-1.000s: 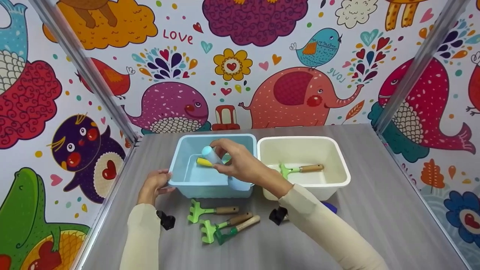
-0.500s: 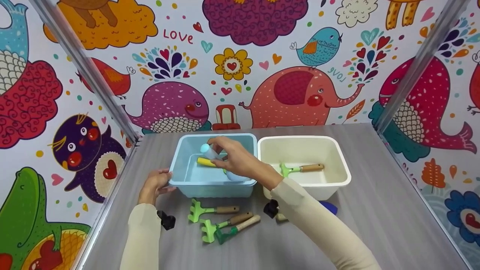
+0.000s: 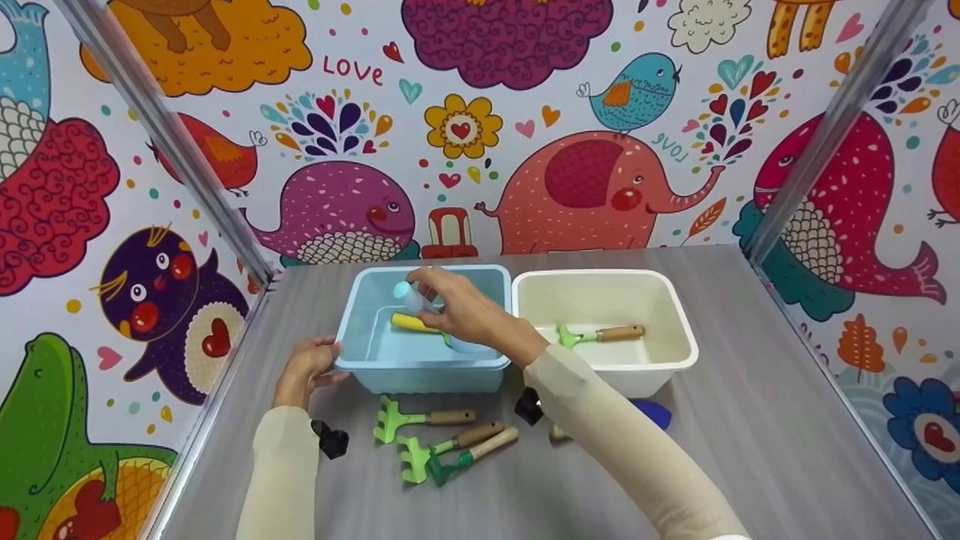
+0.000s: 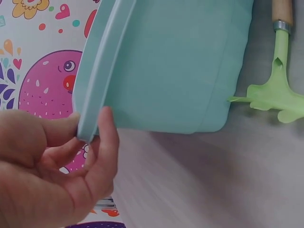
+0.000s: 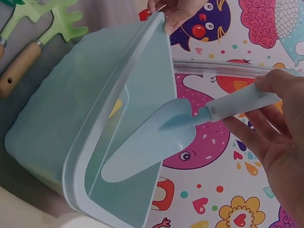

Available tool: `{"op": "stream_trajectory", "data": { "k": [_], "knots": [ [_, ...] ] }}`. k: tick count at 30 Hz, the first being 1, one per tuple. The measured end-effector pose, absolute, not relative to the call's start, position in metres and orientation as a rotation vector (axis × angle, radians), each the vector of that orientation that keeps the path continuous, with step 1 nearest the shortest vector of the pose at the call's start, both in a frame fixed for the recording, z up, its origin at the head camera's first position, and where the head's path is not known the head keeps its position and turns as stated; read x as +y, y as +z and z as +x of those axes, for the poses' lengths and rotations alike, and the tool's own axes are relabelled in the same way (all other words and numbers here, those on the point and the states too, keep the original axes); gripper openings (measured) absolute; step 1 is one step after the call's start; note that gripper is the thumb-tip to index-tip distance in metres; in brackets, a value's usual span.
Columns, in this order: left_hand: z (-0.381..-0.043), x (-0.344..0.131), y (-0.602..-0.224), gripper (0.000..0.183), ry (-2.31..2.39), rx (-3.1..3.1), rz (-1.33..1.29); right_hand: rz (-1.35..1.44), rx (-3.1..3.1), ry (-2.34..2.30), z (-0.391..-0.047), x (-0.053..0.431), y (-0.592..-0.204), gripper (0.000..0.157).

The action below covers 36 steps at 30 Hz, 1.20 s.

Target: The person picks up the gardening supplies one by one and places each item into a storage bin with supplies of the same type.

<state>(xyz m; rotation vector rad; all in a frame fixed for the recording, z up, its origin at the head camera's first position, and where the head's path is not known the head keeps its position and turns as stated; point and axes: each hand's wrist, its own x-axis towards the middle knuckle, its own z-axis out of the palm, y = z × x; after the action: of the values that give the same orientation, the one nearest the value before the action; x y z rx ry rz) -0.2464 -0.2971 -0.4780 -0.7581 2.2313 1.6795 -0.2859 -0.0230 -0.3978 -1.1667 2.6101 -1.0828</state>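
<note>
My right hand (image 3: 465, 304) grips the handle of a light blue trowel (image 5: 152, 137) over the light blue bin (image 3: 424, 367). The trowel's blade points down inside the bin's front wall, its handle tilted up to the left. At the bin's front left corner, my left hand (image 3: 306, 367) pinches the rim between thumb and fingers, as the left wrist view shows. Inside the bin lies a tool with a yellow handle (image 3: 412, 322); its head is mostly hidden behind the right hand and trowel.
A cream bin (image 3: 607, 369) stands close on the right, holding a green hand rake (image 3: 619, 334). In front lie light green rakes (image 3: 424, 418) and a dark green tool (image 3: 476, 454). Under the right forearm a blue-headed tool (image 3: 651, 414) shows partly. Printed walls enclose the table.
My right hand has moved a little left and back, and the trowel's blade has gone from overlapping the front rim to inside the bin. The left hand stays on the rim.
</note>
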Motion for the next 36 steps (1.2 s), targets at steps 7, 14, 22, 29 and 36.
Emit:
{"op": "stream_trajectory", "data": {
  "k": [7,14,22,29,36],
  "knots": [
    [-0.245,-0.298,-0.478,0.051,1.679,2.231,-0.733,-1.172,2.627,-0.969,-0.292,-0.027,-0.39,0.049],
    [-0.244,-0.299,-0.476,0.051,1.663,2.235,-0.753,-1.154,2.629,-0.875,-0.297,-0.036,-0.396,0.048],
    [-0.245,-0.304,-0.476,0.05,1.668,2.213,-0.758,-1.141,2.657,-0.814,-0.297,-0.041,-0.411,0.049],
    [-0.249,-0.305,-0.477,0.05,1.643,2.204,-0.753,-1.121,2.663,-0.805,-0.299,-0.041,-0.428,0.049],
    [-0.25,-0.307,-0.479,0.053,1.646,2.186,-0.717,-1.001,2.655,-0.851,-0.304,-0.037,-0.439,0.049]
  ]
}}
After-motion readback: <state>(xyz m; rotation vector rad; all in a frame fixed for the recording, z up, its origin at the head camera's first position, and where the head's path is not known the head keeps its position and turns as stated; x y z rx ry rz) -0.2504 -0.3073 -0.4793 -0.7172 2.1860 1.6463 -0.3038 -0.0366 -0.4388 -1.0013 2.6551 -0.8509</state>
